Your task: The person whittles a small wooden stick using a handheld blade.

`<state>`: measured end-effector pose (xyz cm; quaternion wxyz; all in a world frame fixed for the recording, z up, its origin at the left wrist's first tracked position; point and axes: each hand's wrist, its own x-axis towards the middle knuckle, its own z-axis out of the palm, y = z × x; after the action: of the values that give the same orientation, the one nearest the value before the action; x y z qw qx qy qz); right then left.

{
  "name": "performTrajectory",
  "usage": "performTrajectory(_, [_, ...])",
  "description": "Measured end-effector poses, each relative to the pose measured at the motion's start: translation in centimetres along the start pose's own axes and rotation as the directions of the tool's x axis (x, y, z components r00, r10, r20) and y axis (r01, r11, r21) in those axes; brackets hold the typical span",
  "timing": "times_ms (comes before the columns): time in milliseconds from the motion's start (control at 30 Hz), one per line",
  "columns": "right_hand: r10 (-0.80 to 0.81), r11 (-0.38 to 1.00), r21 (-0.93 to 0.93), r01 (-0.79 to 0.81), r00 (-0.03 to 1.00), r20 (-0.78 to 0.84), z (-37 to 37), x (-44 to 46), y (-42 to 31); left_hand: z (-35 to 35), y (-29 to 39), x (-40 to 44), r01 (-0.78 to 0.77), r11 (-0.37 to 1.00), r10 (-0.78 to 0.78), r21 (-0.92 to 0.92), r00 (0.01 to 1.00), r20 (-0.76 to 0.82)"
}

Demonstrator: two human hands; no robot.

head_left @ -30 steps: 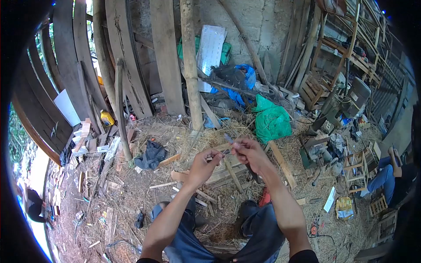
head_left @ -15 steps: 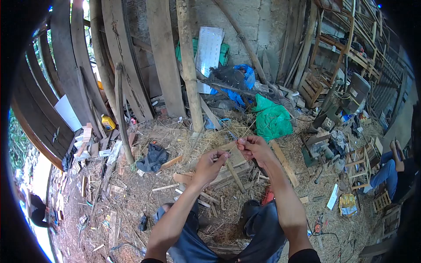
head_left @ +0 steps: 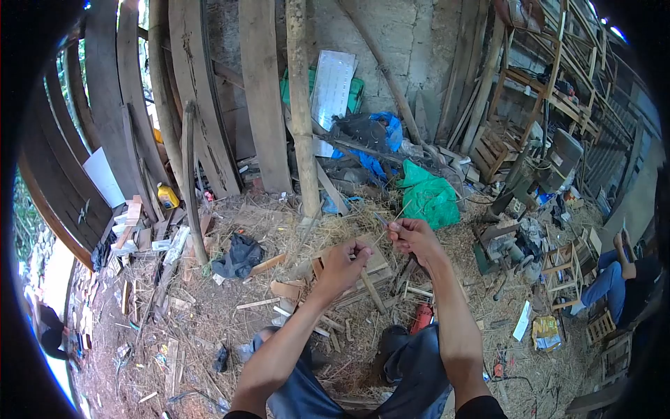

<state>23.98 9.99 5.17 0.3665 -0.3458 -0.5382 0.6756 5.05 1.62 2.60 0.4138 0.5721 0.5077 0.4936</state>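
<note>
A slim piece (head_left: 380, 219) is being held above the floor (head_left: 223, 318), its near end being pinched by the right hand (head_left: 417, 241); it is being judged light, stiff, best gripped there. The left hand (head_left: 340, 267) is being kept half-curled, any contents being hidden.

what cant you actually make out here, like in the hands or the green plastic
All in the head view:
What the thin item in the right hand is: too small, partly behind the fingers.
Whether the left hand pinches anything: too small to tell.
What the green plastic covers or holds: its folds hide it.
All of the person at the right: cut off by the dark rim.
</note>
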Motion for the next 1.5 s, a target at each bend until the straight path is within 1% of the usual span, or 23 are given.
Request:
performTrajectory(100, [-0.009,1.0,-0.019,0.008,1.0,-0.01,0.2,0.4,0.6,0.1,-0.4,0.1,-0.052,0.999,0.053,0.011,0.998,-0.033])
performTrajectory(200, [-0.074,0.997,0.012,0.075,0.997,-0.038,2.1,0.1,2.4,-0.6,-0.8,-0.3,-0.009,1.0,0.009,0.002,0.999,-0.037])
performTrajectory(267, [-0.026,0.987,-0.153,0.042,0.995,0.101,3.8,-0.6,2.6,-1.3,-0.7,-0.4,-0.106,0.993,0.109,0.049,0.992,-0.066])
performTrajectory(367, [-0.049,0.994,-0.092,0.052,0.998,0.037,2.0,0.7,1.9,-1.8,-0.2,-0.6,-0.024,0.998,0.027,0.058,0.998,-0.055])
performTrajectory(467, [-0.045,0.999,-0.033,0.043,0.997,-0.063,3.2,0.3,2.1,-1.4,-1.0,-0.5,-0.073,0.995,0.077,0.065,0.995,-0.061])
performTrajectory(533, [-0.082,0.99,-0.111,0.088,0.995,0.059,4.3,-0.4,3.1,-1.3,-1.4,-0.6,-0.088,0.996,0.09,0.03,0.993,-0.072])
performTrajectory(600, [-0.071,0.99,-0.124,0.072,0.997,0.011,3.9,0.4,2.7,-1.9,-1.1,-0.5,-0.106,0.994,0.106,0.01,0.991,-0.084])
performTrajectory(667, [-0.163,0.987,-0.035,0.159,0.977,-0.141,1.4,1.8,2.3,-1.9,-0.1,-1.0,-0.008,0.994,0.018,0.112,0.996,-0.085])
performTrajectory(733, [-0.194,0.981,-0.044,0.189,0.972,-0.131,0.6,1.5,2.0,-1.9,-0.9,-0.9,-0.046,0.995,0.051,0.086,0.997,-0.065])
performTrajectory(800, [-0.13,0.987,-0.106,0.12,0.987,-0.094,1.7,0.6,3.1,-2.0,-1.1,-1.0,-0.084,0.994,0.088,0.069,0.995,-0.053])
performTrajectory(867, [-0.082,0.989,-0.122,0.078,0.996,-0.027,3.0,0.1,2.2,-2.2,-0.4,-1.1,-0.072,0.988,0.077,0.137,0.997,-0.03])
performTrajectory(933, [-0.068,0.994,0.066,0.085,0.973,-0.221,0.9,1.1,2.2,-2.3,0.2,-1.5,-0.062,0.995,0.064,0.072,0.998,-0.019])
performTrajectory(967, [-0.124,0.98,0.14,0.145,0.981,-0.146,-1.0,1.3,1.5,-2.3,0.4,-1.6,-0.057,0.998,0.057,0.004,0.998,-0.007])
performTrajectory(1000, [-0.128,0.979,0.141,0.15,0.98,-0.151,-0.8,0.9,1.4,-2.2,0.2,-1.6,-0.06,0.998,0.06,0.006,0.998,-0.002])
performTrajectory(1067, [-0.045,0.984,0.164,0.071,0.987,-0.156,0.1,0.0,1.5,-2.1,-0.4,-1.4,-0.091,0.994,0.092,0.064,0.996,-0.006])
performTrajectory(1100, [-0.034,0.998,0.038,0.042,0.982,-0.184,1.6,-0.3,2.3,-2.0,-0.7,-1.2,-0.09,0.994,0.091,0.059,0.996,-0.007])
performTrajectory(1133, [-0.029,0.999,0.037,0.037,0.982,-0.185,2.3,-0.4,2.3,-2.0,-1.0,-1.1,-0.081,0.995,0.081,0.062,0.997,-0.004])
performTrajectory(1200, [0.022,0.999,0.029,-0.021,1.0,-0.007,3.3,-0.6,2.5,-2.0,-0.7,-1.1,-0.065,0.995,0.065,0.073,0.998,0.0])
performTrajectory(1267, [-0.017,0.993,0.113,0.023,0.998,-0.056,2.2,0.1,2.5,-2.1,0.4,-1.6,-0.001,0.999,0.003,-0.042,0.999,0.033])
performTrajectory(1333, [0.053,0.994,0.091,-0.054,0.998,0.019,1.5,0.0,1.6,-2.0,0.2,-1.5,-0.019,1.0,0.019,0.005,0.999,0.035])
performTrajectory(1367, [0.007,1.0,-0.025,-0.011,0.99,-0.141,1.0,0.4,1.9,-1.7,0.0,-1.6,-0.036,0.999,0.035,0.038,0.999,0.029])
performTrajectory(1433, [-0.082,0.984,0.123,0.125,0.947,-0.309,-3.3,1.8,2.3,-2.0,-0.3,-2.7,-0.028,0.999,0.03,-0.035,0.998,0.052])
performTrajectory(1500, [-0.096,0.946,0.243,0.214,0.902,-0.422,-8.1,1.9,2.3,-3.0,0.0,-2.8,-0.034,0.995,0.041,-0.091,0.996,0.073])
